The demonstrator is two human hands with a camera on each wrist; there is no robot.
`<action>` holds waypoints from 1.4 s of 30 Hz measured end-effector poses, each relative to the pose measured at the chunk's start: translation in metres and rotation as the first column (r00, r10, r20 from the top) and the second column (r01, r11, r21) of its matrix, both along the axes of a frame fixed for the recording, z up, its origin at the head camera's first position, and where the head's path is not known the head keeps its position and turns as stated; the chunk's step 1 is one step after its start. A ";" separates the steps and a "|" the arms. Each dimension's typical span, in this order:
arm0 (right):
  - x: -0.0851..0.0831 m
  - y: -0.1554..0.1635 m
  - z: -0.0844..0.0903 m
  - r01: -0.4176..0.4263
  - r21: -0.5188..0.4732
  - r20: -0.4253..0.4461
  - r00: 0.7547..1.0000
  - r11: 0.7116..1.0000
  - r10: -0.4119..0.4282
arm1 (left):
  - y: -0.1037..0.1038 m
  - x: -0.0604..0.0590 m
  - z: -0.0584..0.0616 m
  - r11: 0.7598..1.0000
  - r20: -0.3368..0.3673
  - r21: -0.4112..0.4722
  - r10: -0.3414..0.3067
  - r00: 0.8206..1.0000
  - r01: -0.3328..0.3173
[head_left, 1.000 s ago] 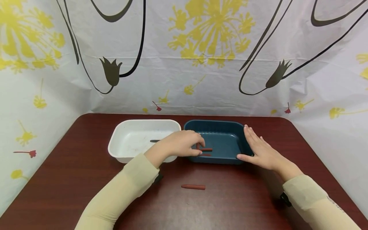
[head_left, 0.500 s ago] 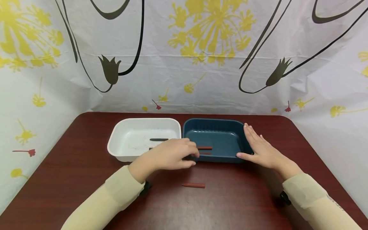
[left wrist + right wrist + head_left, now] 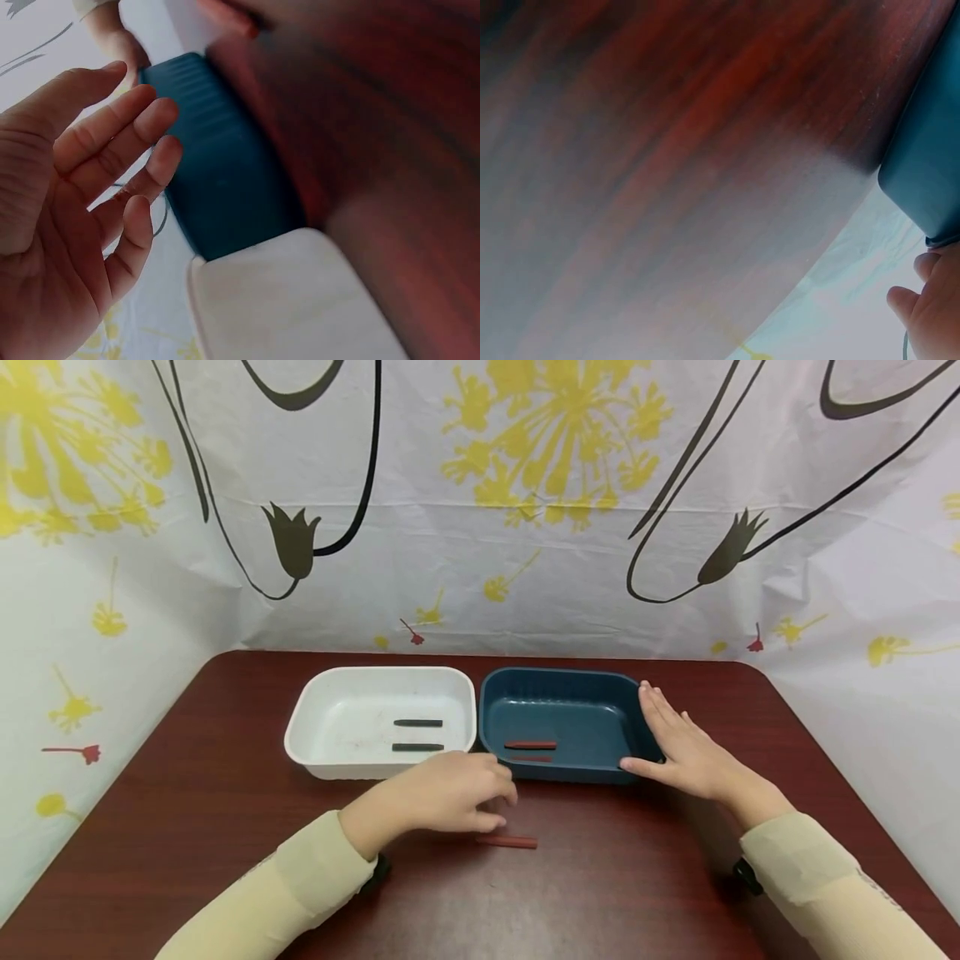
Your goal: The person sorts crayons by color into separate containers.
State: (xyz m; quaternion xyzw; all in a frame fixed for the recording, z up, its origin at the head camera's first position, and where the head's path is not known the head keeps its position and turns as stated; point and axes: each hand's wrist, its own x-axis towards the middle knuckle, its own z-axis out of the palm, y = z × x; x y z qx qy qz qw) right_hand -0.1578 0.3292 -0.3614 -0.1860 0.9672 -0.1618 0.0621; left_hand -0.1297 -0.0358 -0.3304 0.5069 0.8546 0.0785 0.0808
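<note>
Left grip (image 3: 442, 793) open, just above red crayon (image 3: 508, 842).

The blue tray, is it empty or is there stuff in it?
Not empty. The blue tray holds two red crayons lying flat on its bottom, by its near wall.

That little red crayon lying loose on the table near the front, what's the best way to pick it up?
Probably by its middle, from above. The red crayon lies flat on the table, its length running left to right, so thumb and forefinger can pinch across its thin width. The left hand hovers open just behind it, closest; the right hand rests against the blue tray.
</note>
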 end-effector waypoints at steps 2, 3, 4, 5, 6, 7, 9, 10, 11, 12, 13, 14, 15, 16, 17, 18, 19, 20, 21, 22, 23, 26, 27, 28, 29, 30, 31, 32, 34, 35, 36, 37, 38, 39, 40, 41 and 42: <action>-0.001 0.000 0.002 0.000 0.001 -0.002 1.000 1.000 0.000 | 0.001 0.000 -0.004 1.000 0.012 -0.022 -0.004 1.000 0.004; -0.001 0.000 0.002 0.000 0.001 -0.002 1.000 1.000 0.000 | 0.002 0.000 -0.006 1.000 0.020 -0.030 -0.004 1.000 0.005; -0.001 0.001 0.003 0.001 -0.001 -0.001 1.000 1.000 -0.001 | 0.003 0.000 -0.007 0.999 0.019 -0.039 -0.005 1.000 0.006; -0.001 0.001 0.003 0.002 -0.002 -0.002 1.000 1.000 -0.002 | 0.004 0.000 -0.009 0.999 0.022 -0.046 -0.004 1.000 0.005; -0.001 0.002 0.002 0.003 -0.004 -0.004 1.000 1.000 -0.003 | 0.005 0.000 -0.010 0.999 0.022 -0.055 0.000 1.000 0.001; -0.001 0.002 0.002 0.003 -0.006 -0.004 1.000 1.000 -0.003 | 0.006 -0.001 -0.012 0.998 0.020 -0.062 -0.001 1.000 0.002; 0.000 0.002 0.000 0.004 -0.009 -0.007 1.000 1.000 -0.004 | 0.008 -0.001 -0.014 0.997 0.026 -0.082 0.006 1.000 -0.004; 0.000 0.003 -0.001 0.006 -0.012 -0.007 1.000 1.000 -0.006 | 0.010 -0.001 -0.015 0.996 0.030 -0.090 0.010 1.000 -0.007; 0.001 0.003 -0.002 0.007 -0.015 -0.010 1.000 1.000 -0.008 | 0.011 -0.001 -0.015 0.995 0.035 -0.097 0.012 0.999 -0.009; 0.001 0.003 -0.002 0.009 -0.016 -0.011 1.000 1.000 -0.009 | 0.011 -0.002 -0.016 0.995 0.039 -0.102 0.014 0.999 -0.010; 0.002 0.003 -0.002 0.009 -0.018 -0.012 1.000 1.000 -0.010 | 0.012 -0.003 -0.017 0.994 0.046 -0.106 0.015 0.999 -0.010; 0.002 0.003 -0.002 0.011 -0.018 -0.011 1.000 1.000 -0.011 | 0.013 -0.004 -0.017 0.994 0.055 -0.112 0.020 0.998 -0.014; 0.003 0.003 -0.002 0.012 -0.020 -0.009 1.000 1.000 -0.013 | 0.013 -0.005 -0.018 0.993 0.058 -0.115 0.019 0.998 -0.012; 0.003 0.003 -0.001 0.013 -0.021 -0.006 1.000 1.000 -0.013 | 0.014 -0.005 -0.018 0.993 0.063 -0.116 0.018 0.998 -0.010; 0.003 0.003 -0.001 0.013 -0.020 -0.006 1.000 1.000 -0.014 | 0.014 -0.005 -0.019 0.993 0.065 -0.120 0.015 0.998 -0.007; 0.003 0.002 -0.001 0.014 -0.017 -0.004 1.000 1.000 -0.014 | 0.014 -0.005 -0.020 0.993 0.074 -0.122 0.013 0.997 -0.004; 0.003 0.002 0.000 0.014 -0.015 -0.003 1.000 1.000 -0.014 | 0.015 -0.004 -0.021 0.992 0.082 -0.126 0.012 0.997 -0.002; 0.003 0.002 0.000 0.015 -0.013 -0.001 1.000 1.000 -0.015 | 0.015 -0.004 -0.022 0.992 0.089 -0.130 0.010 0.996 0.002; 0.003 0.001 0.001 0.015 -0.009 -0.001 1.000 1.000 -0.015 | 0.016 -0.003 -0.023 0.991 0.097 -0.133 0.009 0.995 0.004; 0.003 0.001 0.001 0.015 -0.004 -0.003 1.000 1.000 -0.015 | 0.016 -0.002 -0.024 0.990 0.106 -0.138 0.010 0.994 0.004; 0.003 0.000 0.001 0.016 0.000 -0.005 1.000 1.000 -0.016 | 0.017 -0.002 -0.024 0.990 0.113 -0.140 0.010 0.994 0.006; 0.003 -0.001 0.001 0.017 0.003 -0.008 1.000 1.000 -0.017 | 0.019 0.000 -0.027 0.989 0.126 -0.147 0.013 0.992 0.006; 0.003 -0.001 0.001 0.017 0.004 -0.009 1.000 1.000 -0.017 | 0.020 0.000 -0.027 0.989 0.126 -0.147 0.013 0.992 0.005; 0.003 -0.001 0.001 0.016 0.005 -0.009 1.000 1.000 -0.016 | 0.020 0.000 -0.028 0.989 0.129 -0.147 0.012 0.992 0.007; 0.003 -0.001 0.001 0.015 0.006 -0.010 1.000 1.000 -0.015 | 0.020 0.000 -0.028 0.989 0.132 -0.145 0.011 0.991 0.008; 0.003 -0.001 0.000 0.013 0.007 -0.012 1.000 1.000 -0.013 | 0.020 0.000 -0.029 0.989 0.135 -0.145 0.014 0.991 0.006; 0.003 -0.001 0.000 0.011 0.007 -0.013 1.000 1.000 -0.011 | 0.020 0.001 -0.029 0.989 0.137 -0.145 0.017 0.990 0.003; 0.002 -0.001 0.000 0.007 0.009 -0.013 1.000 1.000 -0.007 | 0.019 0.000 -0.029 0.989 0.137 -0.145 0.020 0.990 0.001; 0.002 -0.001 0.000 0.005 0.012 -0.019 1.000 1.000 -0.005 | 0.018 0.000 -0.028 0.990 0.142 -0.142 0.020 0.990 0.001; 0.002 -0.001 -0.001 0.004 0.012 -0.020 1.000 1.000 -0.004 | 0.017 -0.001 -0.027 0.990 0.143 -0.139 0.018 0.990 0.003; 0.002 -0.001 -0.001 0.004 0.010 -0.019 1.000 1.000 -0.004 | 0.017 -0.001 -0.026 0.991 0.143 -0.137 0.016 0.990 0.004; 0.001 -0.001 -0.001 0.004 0.008 -0.018 1.000 1.000 -0.003 | 0.016 -0.001 -0.025 0.991 0.146 -0.133 0.015 0.989 0.005; 0.001 -0.001 -0.001 0.004 0.009 -0.018 1.000 1.000 -0.004 | 0.015 -0.001 -0.024 0.992 0.149 -0.126 0.011 0.989 0.008; 0.001 -0.001 -0.001 0.003 0.007 -0.017 1.000 1.000 -0.003 | 0.015 -0.002 -0.022 0.993 0.147 -0.118 0.010 0.989 0.008; 0.002 0.000 -0.002 0.005 0.005 -0.015 1.000 1.000 -0.004 | 0.015 -0.002 -0.021 0.994 0.141 -0.109 0.004 0.990 0.011; 0.002 0.000 -0.002 0.006 0.004 -0.017 1.000 1.000 -0.006 | 0.015 -0.003 -0.020 0.995 0.134 -0.099 0.000 0.991 0.014; 0.002 0.000 -0.002 0.007 0.004 -0.019 1.000 1.000 -0.007 | 0.015 -0.003 -0.018 0.996 0.131 -0.088 -0.005 0.991 0.016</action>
